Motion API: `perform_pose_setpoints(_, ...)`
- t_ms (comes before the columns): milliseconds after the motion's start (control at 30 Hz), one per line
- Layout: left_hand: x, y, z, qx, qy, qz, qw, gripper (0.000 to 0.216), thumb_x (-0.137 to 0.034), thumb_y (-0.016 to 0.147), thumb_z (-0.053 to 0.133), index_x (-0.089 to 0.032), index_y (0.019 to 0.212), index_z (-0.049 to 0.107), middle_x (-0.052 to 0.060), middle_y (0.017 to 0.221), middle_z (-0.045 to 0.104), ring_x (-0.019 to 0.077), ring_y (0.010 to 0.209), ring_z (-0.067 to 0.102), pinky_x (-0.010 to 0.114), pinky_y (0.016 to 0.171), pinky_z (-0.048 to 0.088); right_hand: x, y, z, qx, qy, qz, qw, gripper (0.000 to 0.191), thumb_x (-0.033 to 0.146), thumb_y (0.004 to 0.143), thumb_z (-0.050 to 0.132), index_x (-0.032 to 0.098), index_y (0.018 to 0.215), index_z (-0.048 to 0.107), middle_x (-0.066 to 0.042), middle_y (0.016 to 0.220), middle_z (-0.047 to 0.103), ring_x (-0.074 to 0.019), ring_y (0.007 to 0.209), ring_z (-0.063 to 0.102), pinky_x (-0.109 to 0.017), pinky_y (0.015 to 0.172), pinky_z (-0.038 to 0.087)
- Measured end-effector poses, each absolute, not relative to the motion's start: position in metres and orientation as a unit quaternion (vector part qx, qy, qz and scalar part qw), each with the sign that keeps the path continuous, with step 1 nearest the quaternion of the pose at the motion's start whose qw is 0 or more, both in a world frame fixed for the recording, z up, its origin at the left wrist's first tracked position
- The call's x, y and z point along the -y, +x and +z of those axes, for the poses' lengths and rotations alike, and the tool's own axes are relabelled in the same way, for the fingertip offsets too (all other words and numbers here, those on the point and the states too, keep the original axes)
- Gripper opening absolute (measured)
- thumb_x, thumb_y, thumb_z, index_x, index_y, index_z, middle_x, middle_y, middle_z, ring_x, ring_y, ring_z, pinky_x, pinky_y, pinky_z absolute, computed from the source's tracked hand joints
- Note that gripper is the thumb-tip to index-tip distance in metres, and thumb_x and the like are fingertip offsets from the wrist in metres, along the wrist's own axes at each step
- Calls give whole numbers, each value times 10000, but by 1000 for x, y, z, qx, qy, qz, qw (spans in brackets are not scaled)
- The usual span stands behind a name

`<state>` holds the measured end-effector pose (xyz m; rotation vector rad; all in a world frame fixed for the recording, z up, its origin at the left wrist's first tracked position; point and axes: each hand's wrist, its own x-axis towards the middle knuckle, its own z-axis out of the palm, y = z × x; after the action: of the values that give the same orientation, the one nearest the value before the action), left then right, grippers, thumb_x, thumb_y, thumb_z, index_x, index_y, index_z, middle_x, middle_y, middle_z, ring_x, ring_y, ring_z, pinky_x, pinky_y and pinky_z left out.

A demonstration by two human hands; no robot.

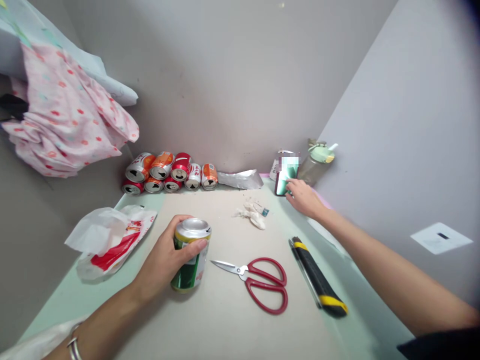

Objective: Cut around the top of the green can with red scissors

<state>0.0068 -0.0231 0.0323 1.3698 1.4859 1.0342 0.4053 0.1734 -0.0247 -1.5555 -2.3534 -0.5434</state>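
Note:
My left hand (165,257) is wrapped around an upright green drink can (190,255) standing on the table, thumb across its side. My right hand (303,197) reaches to the far right corner and its fingers touch a phone (284,180) propped there with a lit screen. Red-handled scissors (258,280) lie shut on the table between my arms, blades pointing left toward the can. A black and yellow utility knife (317,277) lies to the right of the scissors.
Several empty red and orange cans (168,174) are stacked against the back wall. Silver foil (240,179), a crumpled tissue (252,214), a white and red plastic bag (110,240), a green-lidded bottle (317,162), pink cloth (67,120) hanging at left.

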Motion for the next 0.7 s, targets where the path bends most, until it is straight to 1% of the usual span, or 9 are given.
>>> perform_pose_setpoints(200, 24, 7, 33, -599, 536, 416, 426, 514, -579, 734, 675, -260, 1106, 521, 5, 967, 652, 243, 886, 610, 322, 773, 452, -174, 410, -19, 782, -558, -223, 164, 314, 318, 983, 627, 176, 1263, 601, -98, 1312, 599, -256, 1111, 627, -471, 924, 544)
perform_pose_setpoints(367, 25, 7, 35, -588, 541, 415, 435, 511, -576, 740, 682, -260, 1106, 518, 6, 969, 649, 241, 894, 607, 320, 775, 462, -161, 411, -28, 780, -562, -225, 158, 287, 319, 987, 623, 170, 1231, 614, -89, 1255, 627, -241, 1066, 644, -450, 899, 554)
perform_pose_setpoints(700, 24, 7, 33, -591, 540, 418, 430, 509, -580, 738, 683, -260, 1101, 522, 6, 975, 643, 239, 889, 599, 326, 782, 455, -157, 415, -37, 776, -571, -222, 149, 291, 321, 989, 620, 170, 1238, 612, -89, 1247, 632, -237, 1052, 650, -444, 889, 561)
